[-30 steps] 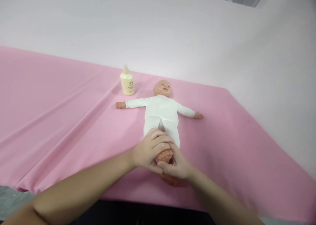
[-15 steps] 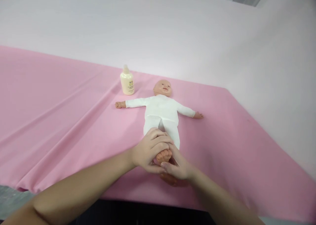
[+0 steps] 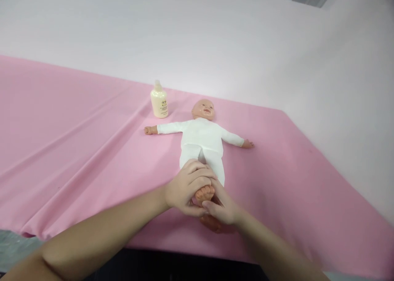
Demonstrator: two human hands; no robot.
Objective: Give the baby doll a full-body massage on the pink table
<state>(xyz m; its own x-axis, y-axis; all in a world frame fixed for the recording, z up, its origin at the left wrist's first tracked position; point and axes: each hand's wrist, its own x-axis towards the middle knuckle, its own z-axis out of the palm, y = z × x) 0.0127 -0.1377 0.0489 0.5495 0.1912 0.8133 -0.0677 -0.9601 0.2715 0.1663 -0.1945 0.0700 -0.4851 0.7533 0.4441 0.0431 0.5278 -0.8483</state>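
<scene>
A baby doll [image 3: 201, 135] with a white cloth body lies on its back, head away from me and arms spread. My left hand [image 3: 187, 188] wraps round one raised foot [image 3: 204, 193] of the doll from the left. From the right, my right hand [image 3: 222, 203] closes round the same foot, its fingers partly hidden under those of the left. Both thumbs meet just below the toes, which show between the hands. The other foot [image 3: 211, 223] rests lower down, beneath my right hand.
A cream pump bottle [image 3: 159, 103] stands upright beyond the doll's outstretched arm on the left. Pink cloth [image 3: 92, 149] with folds at the left covers the table. A pale surface [image 3: 184, 38] lies beyond its far edge.
Both hands keep their hold on the foot, with only a very slight shift of the thumbs and toes.
</scene>
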